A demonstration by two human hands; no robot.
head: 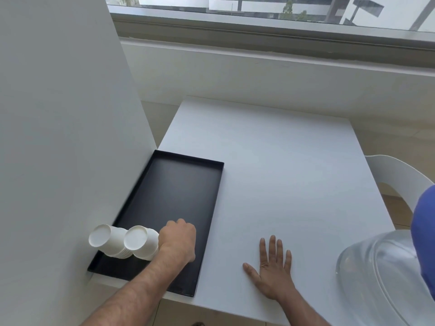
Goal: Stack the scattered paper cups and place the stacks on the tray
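Two stacks of white paper cups stand upside down in the near left corner of the black tray (183, 191). The left stack (106, 241) is beside the wall. My left hand (179, 238) is curled against the right side of the right stack (141, 243); whether it grips the cups is hidden. My right hand (270, 271) lies flat on the white table, fingers spread, holding nothing. No loose cups show on the table.
The white table (282, 172) stands against a grey wall (58, 137) on the left. A clear plastic dome (386, 278) sits at the near right edge, with a white chair (397, 175) and a blue sleeve (423, 231) beyond it.
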